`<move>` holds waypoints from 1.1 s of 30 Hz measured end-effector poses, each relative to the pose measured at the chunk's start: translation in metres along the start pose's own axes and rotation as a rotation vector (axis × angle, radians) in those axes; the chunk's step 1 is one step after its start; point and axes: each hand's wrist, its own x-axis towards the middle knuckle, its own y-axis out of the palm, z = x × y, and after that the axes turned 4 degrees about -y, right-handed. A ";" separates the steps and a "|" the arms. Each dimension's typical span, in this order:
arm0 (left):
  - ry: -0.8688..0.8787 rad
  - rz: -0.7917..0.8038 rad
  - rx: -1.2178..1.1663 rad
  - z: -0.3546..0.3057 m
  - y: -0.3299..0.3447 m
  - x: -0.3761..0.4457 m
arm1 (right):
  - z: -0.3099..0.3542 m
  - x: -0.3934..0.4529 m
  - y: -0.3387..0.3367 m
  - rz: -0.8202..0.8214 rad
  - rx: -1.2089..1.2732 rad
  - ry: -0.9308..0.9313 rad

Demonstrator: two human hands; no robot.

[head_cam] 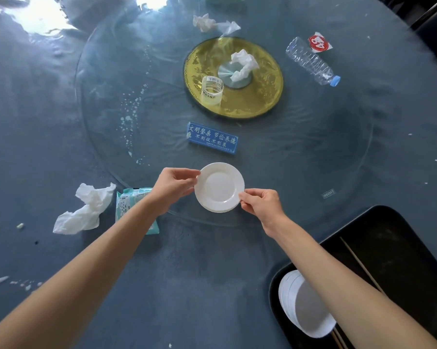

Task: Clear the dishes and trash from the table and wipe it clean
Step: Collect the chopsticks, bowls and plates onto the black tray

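Observation:
A small white plate (220, 187), apparently the top of a short stack, sits at the near edge of the glass turntable (313, 172). My left hand (173, 185) pinches its left rim and my right hand (259, 201) pinches its lower right rim. A black tray (398, 248) at the lower right holds a stack of white plates (305, 308) and chopsticks (361, 265). Crumpled tissues lie at the left (86, 210), on the gold centre disc (243, 64) and at the far side (204, 22).
On the blue table lie a wet-wipe pack (130, 200), a blue sign (212, 138), a clear cup (212, 90), an empty water bottle (311, 61) and a red-and-white wrapper (319, 42). White spill spots (131, 114) dot the glass, and crumbs (23, 284) lie near the left.

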 end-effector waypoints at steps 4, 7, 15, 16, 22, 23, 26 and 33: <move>0.002 -0.094 0.069 0.009 0.000 0.003 | 0.002 0.000 0.001 -0.025 0.031 0.029; -0.014 -0.121 0.048 0.010 0.001 0.003 | 0.005 0.001 0.000 -0.065 0.060 0.071; -0.073 -0.087 0.082 -0.001 0.002 0.007 | 0.005 0.002 0.007 -0.139 0.023 0.115; -0.076 -0.081 0.072 -0.002 0.004 0.006 | 0.005 0.001 0.009 -0.144 0.023 0.121; -0.081 -0.058 0.054 -0.010 0.010 -0.014 | 0.001 -0.009 0.008 -0.174 0.099 0.120; -0.070 -0.043 0.046 -0.014 0.013 -0.020 | 0.002 -0.014 0.003 -0.170 0.108 0.105; -0.022 0.008 0.015 -0.032 0.030 -0.045 | 0.010 -0.035 -0.023 -0.170 0.148 0.039; 0.082 0.172 0.036 -0.064 0.122 -0.119 | 0.017 -0.120 -0.132 -0.274 0.269 -0.089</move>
